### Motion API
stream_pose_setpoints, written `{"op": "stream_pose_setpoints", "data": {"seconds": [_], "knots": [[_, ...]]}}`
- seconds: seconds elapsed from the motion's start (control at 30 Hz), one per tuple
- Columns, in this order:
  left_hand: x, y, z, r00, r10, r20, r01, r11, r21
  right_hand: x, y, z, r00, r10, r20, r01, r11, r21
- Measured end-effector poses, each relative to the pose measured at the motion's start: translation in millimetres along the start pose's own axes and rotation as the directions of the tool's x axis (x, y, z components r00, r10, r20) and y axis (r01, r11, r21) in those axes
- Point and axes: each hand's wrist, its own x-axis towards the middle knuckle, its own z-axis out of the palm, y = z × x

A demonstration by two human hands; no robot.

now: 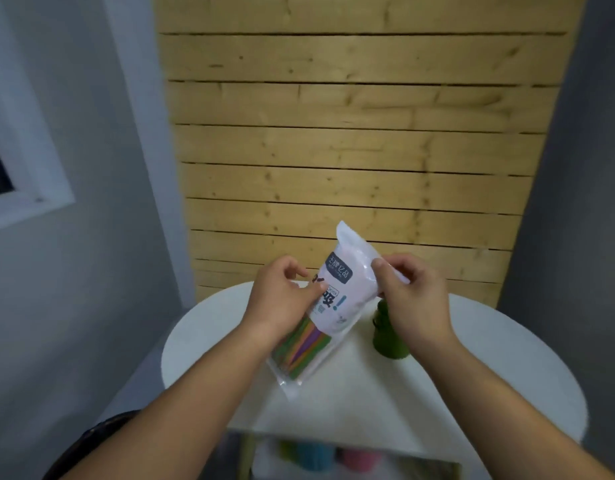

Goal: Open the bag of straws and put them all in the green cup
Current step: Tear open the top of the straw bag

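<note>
A white plastic bag of straws (pixel 337 299) is held tilted above the white round table (pixel 472 358), its top pointing up and away. Coloured straws (pixel 301 348) in green, purple, orange and pink show through its clear lower part. My left hand (pixel 282 299) grips the bag's left edge near the middle. My right hand (pixel 410 299) pinches the bag's upper right edge. The green cup (pixel 389 337) stands upright on the table just under my right hand, partly hidden by it.
A wooden slat wall (pixel 354 133) rises right behind the table. Grey walls stand on both sides, with a white window frame (pixel 29 188) at the left. Below the table's near edge, blurred green, blue and pink cups (pixel 330 459) sit on a lower shelf.
</note>
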Motion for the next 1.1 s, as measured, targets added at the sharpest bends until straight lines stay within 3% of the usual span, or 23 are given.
{"op": "stream_pose_setpoints", "data": {"seconds": [0.1, 0.2, 0.33, 0.43, 0.5, 0.63, 1.1], "knots": [[-23.1, -0.1, 6.9, 0.999, 0.017, 0.047, -0.014, 0.998, -0.059, -25.8, 8.7, -4.0, 0.994, -0.088, -0.057, 0.089, 0.996, 0.008], [-29.5, 1.4, 11.2, 0.998, 0.061, 0.004, -0.061, 0.998, -0.023, -39.6, 6.3, -3.6, 0.982, -0.167, -0.089, 0.173, 0.983, 0.068], [-24.4, 5.0, 14.3, 0.996, 0.093, -0.016, -0.094, 0.994, -0.062, -41.4, 10.3, 7.1, 0.972, -0.234, -0.025, 0.235, 0.965, 0.113], [-30.3, 7.0, 14.7, 0.99, -0.015, 0.14, 0.062, 0.938, -0.34, -37.9, 24.9, 15.3, 0.982, -0.147, 0.117, 0.122, 0.972, 0.2], [-29.5, 2.8, 15.6, 0.977, -0.032, 0.209, 0.118, 0.903, -0.414, -31.8, 31.8, 17.9, 0.975, -0.075, 0.21, 0.021, 0.969, 0.248], [-21.6, -9.8, 18.4, 0.979, -0.009, 0.204, 0.099, 0.896, -0.433, -21.9, 42.0, 16.6, 0.948, -0.048, 0.315, -0.027, 0.973, 0.23], [-15.4, -34.9, 19.4, 0.982, 0.021, 0.188, 0.058, 0.913, -0.404, -20.9, 49.4, 21.2, 0.943, 0.062, 0.326, -0.121, 0.979, 0.164]]}}
